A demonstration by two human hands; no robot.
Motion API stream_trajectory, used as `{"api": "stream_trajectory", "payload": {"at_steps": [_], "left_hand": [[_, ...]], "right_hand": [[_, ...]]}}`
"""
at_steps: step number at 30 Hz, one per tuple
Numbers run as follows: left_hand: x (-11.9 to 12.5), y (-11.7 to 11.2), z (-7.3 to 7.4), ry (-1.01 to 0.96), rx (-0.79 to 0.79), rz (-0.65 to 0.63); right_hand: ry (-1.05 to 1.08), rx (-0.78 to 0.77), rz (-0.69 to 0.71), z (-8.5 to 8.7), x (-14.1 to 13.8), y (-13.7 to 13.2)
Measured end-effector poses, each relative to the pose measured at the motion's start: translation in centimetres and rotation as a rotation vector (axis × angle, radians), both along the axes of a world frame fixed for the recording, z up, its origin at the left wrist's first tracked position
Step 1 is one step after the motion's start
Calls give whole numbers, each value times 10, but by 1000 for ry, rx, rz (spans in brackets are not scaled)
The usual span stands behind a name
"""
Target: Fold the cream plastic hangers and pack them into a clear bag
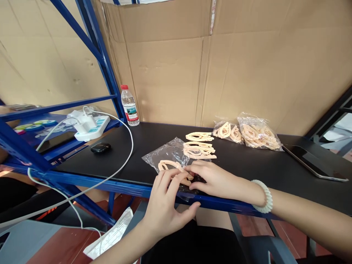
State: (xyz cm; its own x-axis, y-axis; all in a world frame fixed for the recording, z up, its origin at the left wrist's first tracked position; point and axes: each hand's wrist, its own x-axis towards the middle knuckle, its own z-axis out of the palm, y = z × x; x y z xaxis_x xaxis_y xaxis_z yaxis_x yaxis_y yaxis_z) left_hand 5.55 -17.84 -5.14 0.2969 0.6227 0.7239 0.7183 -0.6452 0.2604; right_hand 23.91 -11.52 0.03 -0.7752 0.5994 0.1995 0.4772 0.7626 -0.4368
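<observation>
A beige plastic piece, looking like a folding hanger (164,164), lies on a clear plastic bag (158,152) at the table's front edge. My left hand (165,209) rests its fingertips on the hanger's near side, with the thumb stretched out away from it. Coming from the right, my right hand (211,176) has its fingers and thumb closed around the hanger's right end; the fingers partly hide that end. Just behind the hands, several more beige folding hangers (198,150) lie in a stack, partly beside the bag, with another group (199,136) beyond them.
Two filled clear bags of beige hangers (227,131) (260,135) lie at the back right, near a tablet (315,163). At left are a water bottle (130,106), a black mouse-like object (101,147), a power strip (93,128) and a white cable (132,141) crossing the table edge.
</observation>
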Motion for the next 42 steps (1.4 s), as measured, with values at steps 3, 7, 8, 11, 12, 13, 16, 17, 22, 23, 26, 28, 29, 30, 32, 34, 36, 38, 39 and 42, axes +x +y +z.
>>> {"api": "stream_trajectory", "payload": {"at_steps": [3, 7, 8, 11, 12, 13, 16, 17, 22, 23, 26, 28, 29, 30, 32, 34, 36, 38, 39, 42], "left_hand": [[-1, -3, -6, -6, 33, -18], [-3, -9, -11, -67, 61, -118], [-2, -10, -11, -66, 57, -139], [3, -9, -11, -42, 65, -157], [5, -8, -11, -34, 85, -148], [6, -7, -12, -23, 113, -132], [5, -5, -17, 36, 254, -43], [3, -5, -19, 58, 304, -17], [-4, -5, -36, 67, 375, -43], [-4, -4, -39, 55, 371, -54], [-4, 0, -45, 37, 373, -93], [-5, 2, -45, 32, 372, -123], [-5, 3, -45, 31, 372, -132], [-5, 3, -44, 28, 375, -141], [-6, 3, -42, 24, 383, -164], [-7, 3, -40, 26, 389, -188], [-7, 3, -39, 28, 391, -203], [-8, 3, -38, 29, 397, -206], [-8, 3, -39, 30, 401, -206], [-7, 3, -40, 29, 405, -208]], "right_hand": [[15, 42, -25, -7, 0, -11], [3, 158, -131, -19, 3, -31], [4, 195, -158, -23, 3, -36], [-19, 310, -262, -33, 3, -51], [-29, 339, -303, -36, 2, -54], [-34, 357, -341, -39, 1, -58], [5, 365, -407, -41, -1, -61], [33, 359, -408, -41, -1, -60], [198, 253, -324, -35, -2, -48], [235, 220, -305, -35, -3, -47], [309, 166, -259, -39, -5, -44], [301, 185, -222, -42, -6, -44], [281, 208, -203, -43, -7, -44], [253, 235, -182, -43, -8, -44], [178, 289, -156, -44, -9, -43], [100, 334, -153, -44, -12, -42], [48, 349, -158, -42, -14, -42], [39, 338, -161, -41, -15, -41], [46, 330, -163, -39, -15, -40], [62, 323, -173, -37, -16, -39]]}}
